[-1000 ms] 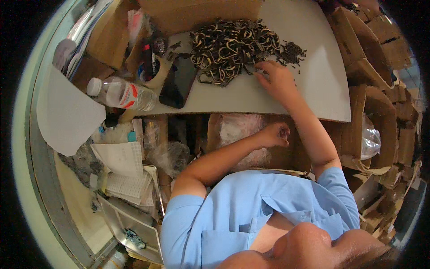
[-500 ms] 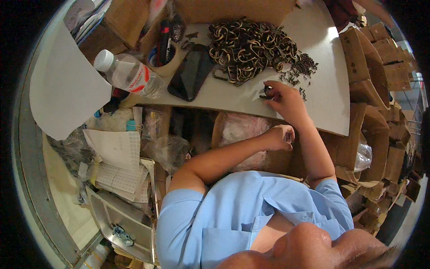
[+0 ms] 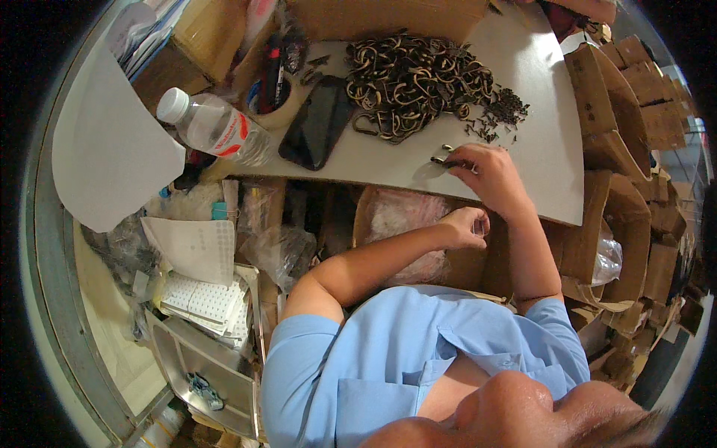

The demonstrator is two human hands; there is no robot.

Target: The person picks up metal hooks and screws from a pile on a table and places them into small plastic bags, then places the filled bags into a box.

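Clips lie heaped on a worktop, a phone and then a bottle to their left, small parts scattered at right. The right hand is before the parts; boxes stand beyond the right edge.

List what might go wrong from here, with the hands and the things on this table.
The right hand holds a dark metal piece near its fingertips, so it could slip free.

The small dark bits lie loose beside the heap of metal hooks; a brush of the hand might scatter them.

The phone lies close to the front edge of the table, so a bump could push it off.
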